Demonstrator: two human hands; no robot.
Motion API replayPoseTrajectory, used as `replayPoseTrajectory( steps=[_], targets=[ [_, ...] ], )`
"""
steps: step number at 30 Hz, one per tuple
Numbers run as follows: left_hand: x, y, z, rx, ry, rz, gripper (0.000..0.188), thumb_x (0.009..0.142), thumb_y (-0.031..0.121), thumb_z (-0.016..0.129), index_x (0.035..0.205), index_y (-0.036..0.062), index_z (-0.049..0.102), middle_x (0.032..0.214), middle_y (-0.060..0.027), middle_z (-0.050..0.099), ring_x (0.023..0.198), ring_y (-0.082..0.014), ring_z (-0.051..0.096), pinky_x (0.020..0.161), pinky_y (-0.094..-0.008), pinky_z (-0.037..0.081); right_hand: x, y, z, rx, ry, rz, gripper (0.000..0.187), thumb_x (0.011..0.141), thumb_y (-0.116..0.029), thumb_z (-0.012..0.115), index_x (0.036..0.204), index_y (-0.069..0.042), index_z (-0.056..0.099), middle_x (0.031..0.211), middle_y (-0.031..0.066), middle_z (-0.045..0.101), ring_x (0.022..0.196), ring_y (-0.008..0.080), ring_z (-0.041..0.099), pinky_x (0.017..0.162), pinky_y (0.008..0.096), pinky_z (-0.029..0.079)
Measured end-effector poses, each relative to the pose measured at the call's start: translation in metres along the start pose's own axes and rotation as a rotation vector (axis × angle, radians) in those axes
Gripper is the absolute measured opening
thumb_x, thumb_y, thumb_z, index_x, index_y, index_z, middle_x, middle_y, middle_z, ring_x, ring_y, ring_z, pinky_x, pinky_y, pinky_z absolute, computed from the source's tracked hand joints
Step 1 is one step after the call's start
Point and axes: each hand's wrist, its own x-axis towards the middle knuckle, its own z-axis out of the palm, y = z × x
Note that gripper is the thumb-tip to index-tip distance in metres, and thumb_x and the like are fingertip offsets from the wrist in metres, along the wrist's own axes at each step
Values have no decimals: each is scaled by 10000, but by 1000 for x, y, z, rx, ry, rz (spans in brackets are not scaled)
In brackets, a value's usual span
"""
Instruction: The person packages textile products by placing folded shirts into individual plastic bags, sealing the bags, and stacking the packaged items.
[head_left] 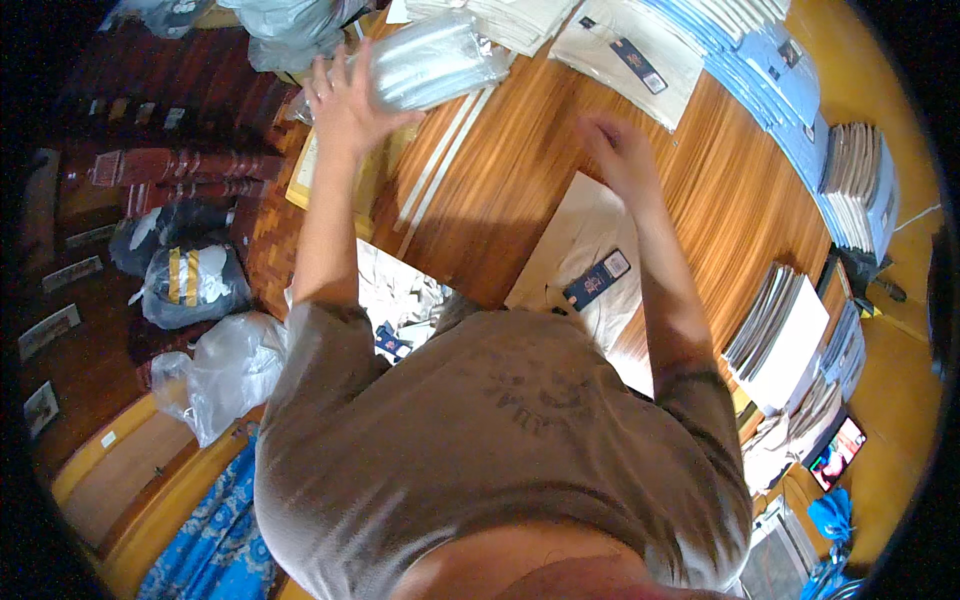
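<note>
My left hand has its fingers spread at the left end of a stack of clear plastic bags on the table's far left; whether it presses on them is hard to tell. My right hand hangs over the middle of the table, its fingers smeared by motion, and nothing shows in it. Just below that hand lies a folded beige garment with a dark blue hang tag, partly covered by my right forearm. Another folded cream garment in clear wrap lies beyond, also with a dark tag.
Piles of light blue folded garments line the wooden table's far right edge. More folded stacks stand at the right, near a lit phone. Filled plastic bags lie on the left. A printed cloth shows by my left arm.
</note>
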Motion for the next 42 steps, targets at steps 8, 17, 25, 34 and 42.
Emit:
replayPoseTrajectory(
  steps=[8, 17, 25, 34, 42],
  targets=[
    [5, -62, 42, -520, -365, -207, 1020, 619, 664, 902, 1390, 62, 609, 1231, -223, 718, 1144, -351, 701, 998, -434, 540, 148, -24, 127, 291, -138, 244, 351, 1023, -265, 677, 1269, -16, 708, 1302, 165, 683, 1073, 203, 698, 786, 297, 609],
    [-142, 45, 11, -1551, 177, -443, 966, 601, 257, 1036, 1383, -3, 531, 1248, -114, 684, 1119, -253, 672, 1009, -423, 534, -13, -182, 89, -403, 76, -727, 148, 905, -171, 790, 1042, -117, 778, 1238, 111, 644, 1052, 245, 638, 761, 311, 568],
    [-137, 68, -46, -1695, 103, -213, 1292, 499, 297, 1066, 1530, -5, 350, 1538, -190, 469, 1410, -300, 478, 1146, -459, 425, -61, -197, 70, -501, 261, -680, 303, 858, -228, 839, 1102, -86, 729, 1077, 94, 693, 832, 241, 665, 697, 330, 563],
    [-87, 58, -96, -1118, 224, 73, 773, 832, 153, 849, 1512, 110, 483, 1459, -200, 528, 1361, -332, 513, 1161, -439, 399, -40, -206, 52, -471, 207, -380, 222, 894, -235, 793, 1006, -43, 789, 897, 153, 771, 717, 295, 746, 677, 379, 593],
    [-57, 59, -129, -1118, 190, 214, 626, 862, 123, 815, 1444, 114, 584, 1450, -128, 594, 1371, -310, 535, 1158, -414, 406, -33, -197, 45, -545, 165, -415, 260, 857, -327, 828, 892, -70, 806, 784, 122, 758, 705, 290, 744, 652, 407, 580]
  ],
)
